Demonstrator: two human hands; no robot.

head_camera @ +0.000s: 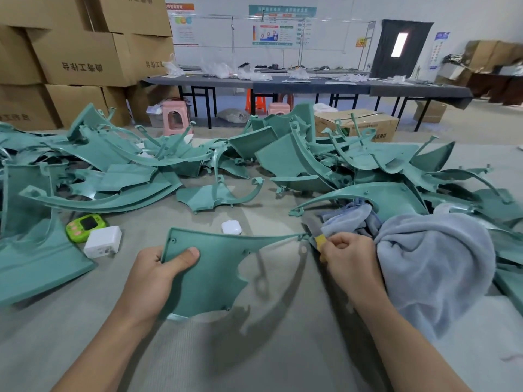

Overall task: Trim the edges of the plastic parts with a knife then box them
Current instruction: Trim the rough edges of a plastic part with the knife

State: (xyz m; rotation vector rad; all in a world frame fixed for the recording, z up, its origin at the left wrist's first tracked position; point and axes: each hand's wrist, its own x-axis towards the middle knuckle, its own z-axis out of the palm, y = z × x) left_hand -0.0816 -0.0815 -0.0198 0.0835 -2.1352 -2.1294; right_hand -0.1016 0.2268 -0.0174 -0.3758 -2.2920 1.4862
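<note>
Covering the lower frame: grey work surface (268,349), both forearms coming in from the bottom edge. Mid-frame, edge to edge: loose pile of teal plastic parts (297,162), curved panels and thin arcs lying over each other, none boxed. Upper left: stacked cardboard cartons (79,55). Top centre to right: row of long dark tables (311,86) along the back wall, clear bags and small items on them. Right of centre: grey-blue towel (433,264), bunched, lying against the pile and just beside the right hand. Single closed carton (356,125) behind the pile, upper right of centre. Part being worked (215,267) sits at centre, lifted off the surface, shadow under it, broad end left, tapering to a thin tip on the right. Left hand (152,275) grips its left corner, thumb on the top face, fingers underneath. Right hand (351,258) is curled round the yellow handle of the knife (318,236), grey blade pointing up-left at the thin tip; actual contact not clear. Pink stool (175,117) behind the pile, left of centre. Left of the held part, on the surface: white charger block (102,241) touching a green gadget (85,223). White earbud case (231,227) just above the part's top edge.
</note>
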